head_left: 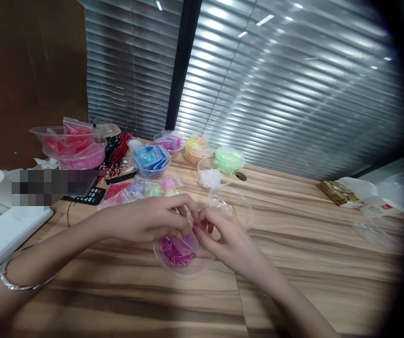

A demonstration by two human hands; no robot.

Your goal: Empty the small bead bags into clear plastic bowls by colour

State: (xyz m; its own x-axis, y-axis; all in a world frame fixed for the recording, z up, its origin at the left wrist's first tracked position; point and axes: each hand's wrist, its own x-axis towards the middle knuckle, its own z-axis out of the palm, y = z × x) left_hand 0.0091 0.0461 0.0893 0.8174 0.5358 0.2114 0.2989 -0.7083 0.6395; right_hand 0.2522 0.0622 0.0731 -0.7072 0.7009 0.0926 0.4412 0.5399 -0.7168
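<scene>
My left hand (163, 218) and my right hand (225, 234) meet over a clear round plastic bowl (188, 276), fingers bent and pinched together. Between them hangs a small clear plastic bag (190, 244) with a pinkish-purple tint; its top edge is hidden by the fingers. Bright magenta thin pieces (177, 253) lie below the fingertips, and I cannot tell whether they are inside the bag or loose in the bowl. Just behind my right hand stands a clear plastic bowl (249, 213).
Bowls of bags stand along the back: red-pink (78, 148), blue (151, 159), purple (168, 142), orange-yellow (198, 150), green (229, 159) and white (210, 178). Flat bags (135, 189) lie left of centre, near a calculator (94, 195). A gold packet (339, 193) lies right.
</scene>
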